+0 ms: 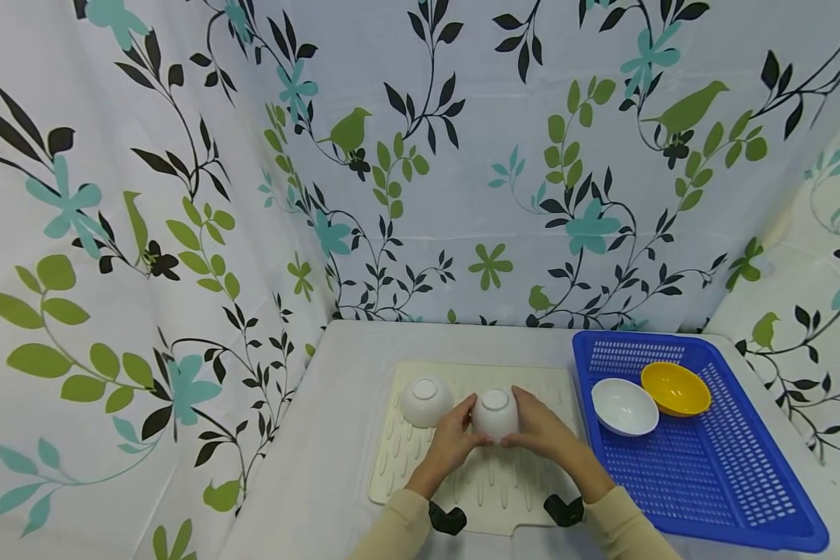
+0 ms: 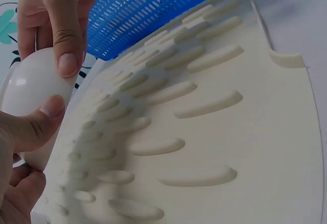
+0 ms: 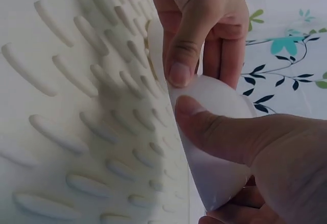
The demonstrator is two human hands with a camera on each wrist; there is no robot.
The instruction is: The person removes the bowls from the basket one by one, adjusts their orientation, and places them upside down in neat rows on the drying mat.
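A white bowl (image 1: pixel 495 428) is held upside down between both hands, close over a cream drying mat (image 1: pixel 504 502) with raised ridges. Its foot ring faces up in the head view. The left hand (image 1: pixel 453 439) grips its left side and the right hand (image 1: pixel 540 426) its right side. Both thumbs press near the rim on the near side, as the bowl (image 3: pixel 219 127) shows in the right wrist view. Fingers curl round the far side, partly hidden. Just left of it, a second white bowl (image 1: pixel 425 403) lies upside down on the mat.
Right of the mat stands a blue perforated basket (image 1: pixel 679 467). In it, a white bowl (image 1: pixel 624 406) and a yellow bowl (image 1: pixel 675 389) sit upright side by side. A patterned curtain (image 1: pixel 462 194) hangs behind the white-covered table (image 1: pixel 308 467) and at both sides.
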